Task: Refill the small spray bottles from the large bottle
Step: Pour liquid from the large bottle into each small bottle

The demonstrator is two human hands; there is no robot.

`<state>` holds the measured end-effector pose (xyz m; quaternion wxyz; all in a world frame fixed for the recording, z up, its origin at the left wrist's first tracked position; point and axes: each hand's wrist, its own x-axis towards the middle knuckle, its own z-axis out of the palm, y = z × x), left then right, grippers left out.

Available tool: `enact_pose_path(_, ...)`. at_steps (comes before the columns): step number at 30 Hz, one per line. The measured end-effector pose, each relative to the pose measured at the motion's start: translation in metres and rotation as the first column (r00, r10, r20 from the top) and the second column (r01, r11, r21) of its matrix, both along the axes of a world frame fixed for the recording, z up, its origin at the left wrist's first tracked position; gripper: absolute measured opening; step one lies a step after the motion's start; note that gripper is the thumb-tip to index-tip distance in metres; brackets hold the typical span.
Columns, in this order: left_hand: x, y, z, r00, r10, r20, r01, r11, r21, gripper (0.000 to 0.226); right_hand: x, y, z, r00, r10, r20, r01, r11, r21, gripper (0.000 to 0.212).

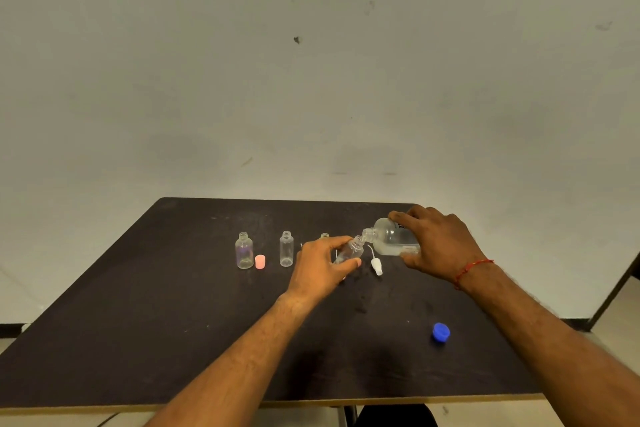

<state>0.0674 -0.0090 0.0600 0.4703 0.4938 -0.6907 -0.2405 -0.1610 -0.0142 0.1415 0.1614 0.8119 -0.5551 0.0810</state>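
Note:
My right hand (438,246) grips the large clear bottle (391,236), tipped on its side with its open neck pointing left. Its mouth meets the mouth of a small clear spray bottle (350,251), which my left hand (320,269) holds tilted above the dark table (173,322). Two more small open bottles (244,251) (286,249) stand upright to the left. The neck of a third (325,236) shows behind my left hand. A white spray top (376,266) with its tube lies just right of the held bottle.
A pink cap (260,262) stands beside the leftmost small bottle. A blue cap (441,332) lies near the table's front right. A grey wall (311,80) rises right behind the table's far edge.

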Motion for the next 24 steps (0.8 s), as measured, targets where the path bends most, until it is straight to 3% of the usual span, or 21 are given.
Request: enact_pose_path(24,-0.0034,-0.0076,-0.0066,1.0,-0.005,-0.003,0.005,1.0,-0.013,0.035,-0.0044,-0.0028,0.0,1.0,-0.005,-0.013,0.005,1.0,0.004,0.074)
